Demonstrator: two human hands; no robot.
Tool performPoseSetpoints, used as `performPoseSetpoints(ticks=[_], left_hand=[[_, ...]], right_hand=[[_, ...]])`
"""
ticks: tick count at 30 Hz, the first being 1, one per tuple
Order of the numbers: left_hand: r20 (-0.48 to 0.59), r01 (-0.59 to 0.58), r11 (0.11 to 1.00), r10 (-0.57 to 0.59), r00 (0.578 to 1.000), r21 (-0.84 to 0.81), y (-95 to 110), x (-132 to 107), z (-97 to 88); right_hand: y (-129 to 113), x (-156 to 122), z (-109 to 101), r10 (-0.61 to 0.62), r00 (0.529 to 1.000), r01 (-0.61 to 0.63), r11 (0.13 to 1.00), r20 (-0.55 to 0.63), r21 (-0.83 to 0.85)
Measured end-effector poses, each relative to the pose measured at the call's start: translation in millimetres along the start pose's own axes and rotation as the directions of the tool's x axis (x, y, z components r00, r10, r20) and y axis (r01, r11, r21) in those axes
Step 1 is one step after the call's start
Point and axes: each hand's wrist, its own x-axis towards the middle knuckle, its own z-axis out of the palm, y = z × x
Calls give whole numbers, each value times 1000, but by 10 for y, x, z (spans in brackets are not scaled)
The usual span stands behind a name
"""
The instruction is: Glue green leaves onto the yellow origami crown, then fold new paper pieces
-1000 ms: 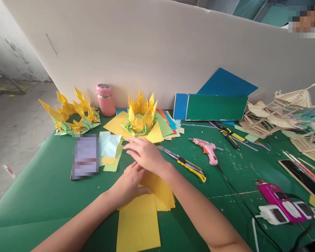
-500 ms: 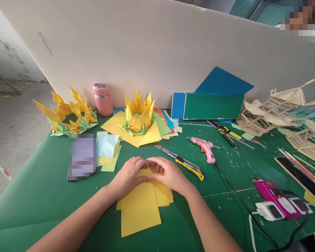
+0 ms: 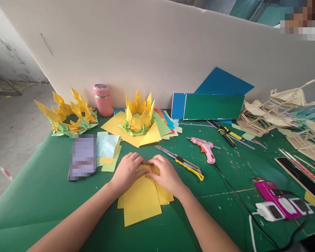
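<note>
A yellow sheet of paper [image 3: 141, 203] slants over more yellow paper [image 3: 167, 196] on the green table. At its far end, my left hand [image 3: 128, 171] is closed on the sheet, fingers curled over the edge and thumb pressing from the near side. From the other side my right hand [image 3: 165, 173] grips the same end, its thumb close to the left one. Fingers hide the far edge, so I cannot tell how it is bent. Just beyond my right hand lies a yellow-handled utility knife [image 3: 182, 161].
Two yellow-and-green paper crowns [image 3: 137, 119] stand at the back, near a pink flask [image 3: 103, 101]. A pink glue gun [image 3: 205, 148] trails a cord to the right, where a magenta power strip [image 3: 276, 199] lies. Left are a phone-like slab [image 3: 82, 157] and paper pieces [image 3: 108, 145].
The yellow sheet's near edge has shifted a little away from me and slightly right. Both hands still hold its far end, fingers drawn slightly closer together.
</note>
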Motion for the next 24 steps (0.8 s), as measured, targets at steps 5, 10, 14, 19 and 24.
performPoseSetpoints(ticks=[5,10,14,19,24], left_hand=[[-50,30,991,-37,998,-133,12,-29,-41],[-92,219,873,-285,954,-436,-16,-78,-33],[-66,281,599,-490,869,-750,-23,-60,-28],[57,329,341,-613,788,-881,-4,-25,-65],[122,369,269,-640,759,-890,41,-16,-90]], right_hand=[[30,13,44,-20,995,24,998,-95,51],[53,11,32,39,962,19,978,-272,209],[69,25,24,197,913,-26,902,-358,431],[104,54,4,377,888,-87,699,-262,710],[92,34,-11,355,834,18,747,-423,664]])
